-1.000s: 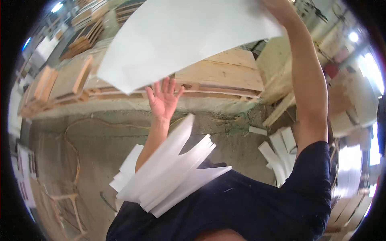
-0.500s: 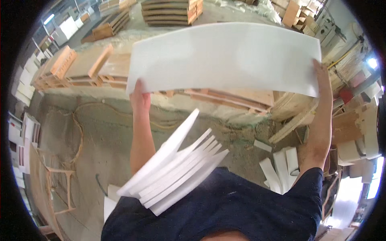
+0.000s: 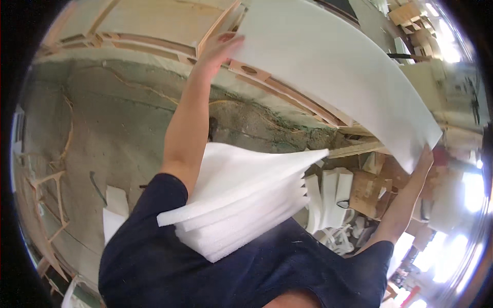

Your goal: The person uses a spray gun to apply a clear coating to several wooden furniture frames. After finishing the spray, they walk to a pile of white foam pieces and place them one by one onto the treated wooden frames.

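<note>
A long white foam sheet (image 3: 328,66) stretches out in front of me, its right end tilted down over a wooden frame. My left hand (image 3: 221,50) grips its left edge, fingertips on the near face. At the lower right corner, my right hand (image 3: 425,158) is closed on the edge; the fingers behind the sheet are hidden. Several more white foam sheets (image 3: 246,190) are stacked against my front beside my left upper arm, the top one lifting away at its right end.
Wooden frames with pale panels (image 3: 154,20) lie in a row along the far side. To the right, white foam strips (image 3: 331,197) lean near a brown cardboard box (image 3: 367,192). White pieces (image 3: 115,205) lie on the floor at left, near a wooden frame (image 3: 56,200).
The held sheet has swung right and its right end has dropped. My left hand has moved up and right, my right hand down. The view has turned, and the stack against me looks flatter.
</note>
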The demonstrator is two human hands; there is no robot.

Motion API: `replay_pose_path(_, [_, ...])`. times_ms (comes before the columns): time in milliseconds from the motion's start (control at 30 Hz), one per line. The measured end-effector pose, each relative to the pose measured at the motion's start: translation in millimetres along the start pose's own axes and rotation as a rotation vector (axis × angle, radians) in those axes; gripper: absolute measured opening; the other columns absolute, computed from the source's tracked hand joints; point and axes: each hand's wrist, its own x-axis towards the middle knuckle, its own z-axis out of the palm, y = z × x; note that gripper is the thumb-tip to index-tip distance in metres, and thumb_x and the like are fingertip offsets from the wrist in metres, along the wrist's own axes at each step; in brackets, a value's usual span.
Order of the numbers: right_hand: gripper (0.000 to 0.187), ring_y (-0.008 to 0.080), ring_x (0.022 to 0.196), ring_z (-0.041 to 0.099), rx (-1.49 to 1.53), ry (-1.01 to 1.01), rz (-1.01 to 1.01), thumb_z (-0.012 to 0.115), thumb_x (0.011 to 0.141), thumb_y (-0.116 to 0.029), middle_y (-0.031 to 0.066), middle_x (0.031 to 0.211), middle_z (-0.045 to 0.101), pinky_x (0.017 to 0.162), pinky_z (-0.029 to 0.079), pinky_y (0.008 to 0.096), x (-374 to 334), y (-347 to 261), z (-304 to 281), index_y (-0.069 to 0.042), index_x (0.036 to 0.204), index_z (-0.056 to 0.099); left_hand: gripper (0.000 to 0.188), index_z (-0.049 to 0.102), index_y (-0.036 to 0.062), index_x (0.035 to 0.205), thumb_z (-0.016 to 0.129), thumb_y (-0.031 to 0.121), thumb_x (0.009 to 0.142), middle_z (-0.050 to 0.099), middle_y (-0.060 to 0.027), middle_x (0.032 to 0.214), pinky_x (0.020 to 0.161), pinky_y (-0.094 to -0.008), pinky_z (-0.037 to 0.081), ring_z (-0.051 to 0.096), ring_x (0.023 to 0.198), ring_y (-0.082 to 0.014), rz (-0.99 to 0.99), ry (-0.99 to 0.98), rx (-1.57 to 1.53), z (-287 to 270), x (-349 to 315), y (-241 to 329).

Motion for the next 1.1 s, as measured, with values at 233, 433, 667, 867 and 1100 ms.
replay_pose_path(233, [0.041, 0.0202, 0.090, 0.062, -0.192, -0.008, 0.091, 0.053, 0.092, -0.027, 0.0135, 0.105, 0.065, 0.078, 0.051, 0.0349, 14.7, 1.1, 93.8, 0.007, 0.115, 0.060, 0.036, 0.067, 0.0059, 0.093, 0.080, 0.032, 0.073, 0.065, -0.0025, 0.090, 0.073, -0.0270, 0.045, 0.058, 0.084, -0.0114, -0.123, -0.148, 0.312, -43.1, 109.2, -39.8])
replay_pose_path(433, [0.039, 0.0204, 0.088, 0.063, -0.378, 0.013, 0.200, 0.052, 0.092, -0.027, 0.0124, 0.101, 0.065, 0.076, 0.051, 0.0349, 20.3, -8.7, 152.2, 0.007, 0.109, 0.060, 0.034, 0.068, 0.0058, 0.089, 0.082, 0.030, 0.069, 0.065, -0.0036, 0.089, 0.078, -0.0324, 0.045, 0.058, 0.085, -0.0146, -0.268, -0.201, 0.413, -57.7, 180.1, -106.6])
replay_pose_path(667, [0.037, 0.0237, 0.069, 0.067, -0.310, -0.024, 0.325, 0.049, 0.094, -0.024, 0.0149, 0.097, 0.065, 0.052, 0.057, 0.0351, 10.4, -24.9, 196.9, 0.007, 0.113, 0.057, 0.043, 0.068, 0.0017, 0.095, 0.085, 0.028, 0.066, 0.067, -0.0072, 0.091, 0.079, -0.0352, 0.048, 0.061, 0.087, -0.0183, -0.399, -0.190, 0.422, -60.4, 200.9, -128.6])
replay_pose_path(867, [0.036, 0.0247, 0.070, 0.068, -0.251, -0.086, 0.347, 0.046, 0.096, -0.022, 0.0156, 0.096, 0.066, 0.051, 0.057, 0.0345, 2.9, -40.1, 217.4, 0.005, 0.116, 0.056, 0.039, 0.068, 0.0001, 0.094, 0.084, 0.024, 0.067, 0.067, -0.0076, 0.087, 0.066, -0.0310, 0.050, 0.062, 0.076, -0.0167, -0.412, -0.143, 0.471, -63.9, 201.2, -139.1])
replay_pose_path(1100, [0.037, 0.0253, 0.069, 0.068, -0.245, -0.075, 0.354, 0.047, 0.096, -0.024, 0.0148, 0.097, 0.066, 0.051, 0.057, 0.0338, 6.6, -28.2, 221.3, 0.002, 0.120, 0.055, 0.031, 0.067, 0.0002, 0.086, 0.082, 0.020, 0.068, 0.067, -0.0072, 0.080, 0.059, -0.0303, 0.048, 0.060, 0.068, -0.0144, -0.392, -0.123, 0.415, -64.8, 203.6, -150.4])
